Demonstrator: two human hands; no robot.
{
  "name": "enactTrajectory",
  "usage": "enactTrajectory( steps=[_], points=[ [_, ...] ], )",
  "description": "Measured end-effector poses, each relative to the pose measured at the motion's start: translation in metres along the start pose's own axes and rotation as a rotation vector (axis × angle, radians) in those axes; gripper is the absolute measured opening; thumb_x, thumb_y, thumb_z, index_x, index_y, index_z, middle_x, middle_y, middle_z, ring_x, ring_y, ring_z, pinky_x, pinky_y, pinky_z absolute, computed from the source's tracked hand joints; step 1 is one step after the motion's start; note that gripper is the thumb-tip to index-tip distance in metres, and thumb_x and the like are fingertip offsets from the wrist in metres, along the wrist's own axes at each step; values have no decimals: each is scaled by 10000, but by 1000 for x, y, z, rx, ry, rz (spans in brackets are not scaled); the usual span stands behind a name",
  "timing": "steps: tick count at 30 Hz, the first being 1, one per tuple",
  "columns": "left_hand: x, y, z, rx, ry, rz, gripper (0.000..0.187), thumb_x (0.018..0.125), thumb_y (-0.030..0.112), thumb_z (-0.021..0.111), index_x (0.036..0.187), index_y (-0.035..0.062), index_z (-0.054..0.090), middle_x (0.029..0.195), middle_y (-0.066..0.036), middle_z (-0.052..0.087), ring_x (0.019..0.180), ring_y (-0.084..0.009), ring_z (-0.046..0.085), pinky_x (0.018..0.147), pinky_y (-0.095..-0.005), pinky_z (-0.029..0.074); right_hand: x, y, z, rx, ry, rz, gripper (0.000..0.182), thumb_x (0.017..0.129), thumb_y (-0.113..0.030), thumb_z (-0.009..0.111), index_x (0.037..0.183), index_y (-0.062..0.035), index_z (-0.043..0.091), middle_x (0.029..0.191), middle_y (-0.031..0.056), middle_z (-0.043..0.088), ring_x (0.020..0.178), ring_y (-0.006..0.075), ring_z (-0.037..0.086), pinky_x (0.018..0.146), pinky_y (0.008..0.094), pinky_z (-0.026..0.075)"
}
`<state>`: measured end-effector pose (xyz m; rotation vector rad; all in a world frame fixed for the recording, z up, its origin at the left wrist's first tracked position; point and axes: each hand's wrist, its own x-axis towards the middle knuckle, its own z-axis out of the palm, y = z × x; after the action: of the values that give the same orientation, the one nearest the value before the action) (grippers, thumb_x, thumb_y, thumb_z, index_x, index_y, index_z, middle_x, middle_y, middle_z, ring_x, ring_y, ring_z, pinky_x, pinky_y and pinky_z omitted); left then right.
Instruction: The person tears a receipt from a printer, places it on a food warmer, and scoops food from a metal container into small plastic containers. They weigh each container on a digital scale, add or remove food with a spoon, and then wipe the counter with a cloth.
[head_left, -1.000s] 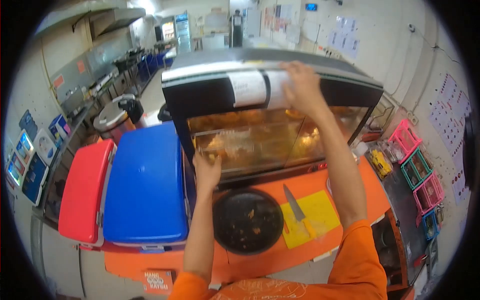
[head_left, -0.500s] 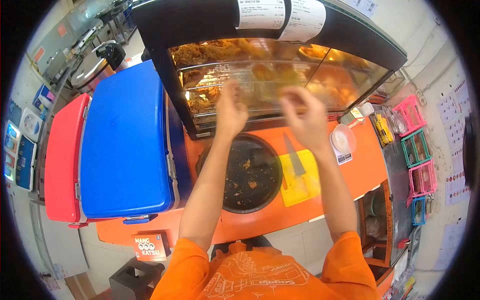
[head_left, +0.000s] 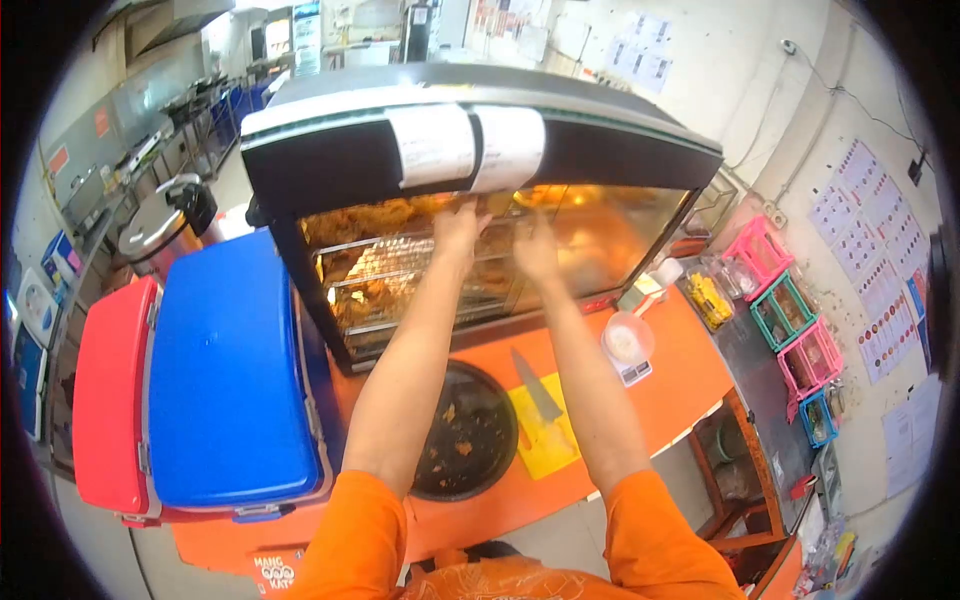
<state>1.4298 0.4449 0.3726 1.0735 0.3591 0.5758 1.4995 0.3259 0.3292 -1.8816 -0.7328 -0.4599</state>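
The left hand (head_left: pixel 459 230) is showing at the upper glass front of the display case (head_left: pixel 592 153), fingers partly curled, just beneath two paper slips (head_left: pixel 435 145); whether it is gripping anything, I cannot tell. The right hand (head_left: pixel 534 243) is blurring near it, its grip also unclear. The case is standing along the counter's (head_left: pixel 690 372) far edge. Nearer the front edge, a round black tray (head_left: pixel 466 435) is lying beside a yellow cutting board (head_left: pixel 548 450) bearing a knife (head_left: pixel 538 388).

Blue cooler (head_left: pixel 225 370) (red cooler (head_left: pixel 112 395) beside)
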Motion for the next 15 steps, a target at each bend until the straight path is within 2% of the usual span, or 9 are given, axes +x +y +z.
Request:
enactTrajectory(
  steps=[2,4,6,8,10,12,14,15],
  points=[
    [22,-10,13,-168,18,-25,289,923,98,527,1168,-55,521,1055,-125,617,888,-193,631,768,-265,529,-4,-10,-20,48,6,-42,541,900,-254,524,1327,54,400,1292,276,481,1225,380,451,1038,411,335],
    [39,-19,21,-201,26,4,279,929,103,531,1168,-40,513,1087,-105,605,890,-189,623,746,-277,525,-17,-20,-37,99,-10,-64,511,898,-240,530,1309,46,430,1284,270,490,1215,380,459,1033,413,338],
    [45,-25,23,-277,151,2,249,935,92,519,1161,-12,517,1103,-93,595,883,-185,616,728,-300,522,-36,-19,-51,31,-29,32,469,893,-217,543,1280,35,460,1242,262,524,1189,373,485,1020,416,350],
    [44,-26,18,-381,162,13,237,933,81,516,1155,-2,519,1073,-85,596,867,-183,613,737,-310,523,-66,-2,-59,-95,-18,-22,420,894,-171,539,1256,34,479,1100,219,596,1002,311,592,895,375,441],
    [44,-25,13,-602,175,44,220,928,58,511,1144,19,524,1012,-68,598,837,-180,608,754,-329,524,-106,32,-54,3,-1,6,389,896,-124,535,1248,29,479,967,151,616,764,199,599,719,301,475],
    [36,-24,5,-618,161,108,191,926,62,514,1112,25,533,969,-61,594,816,-174,598,763,-338,521,-146,33,-54,136,-31,145,366,907,-106,535,1244,24,476,882,92,598,638,102,520,602,244,443],
    [46,-31,-12,-632,155,176,162,923,65,517,1079,30,542,926,-54,591,794,-167,589,773,-348,517,-190,72,-42,181,-63,250,350,910,-107,542,1231,20,480,875,75,603,636,87,519,589,228,433],
    [66,-45,-25,-496,92,284,132,917,61,525,1046,37,546,892,-49,586,778,-162,579,775,-351,517,-206,82,-35,189,-67,254,350,910,-107,542,1231,20,480,875,75,603,636,87,519,589,228,433]
  ],
)
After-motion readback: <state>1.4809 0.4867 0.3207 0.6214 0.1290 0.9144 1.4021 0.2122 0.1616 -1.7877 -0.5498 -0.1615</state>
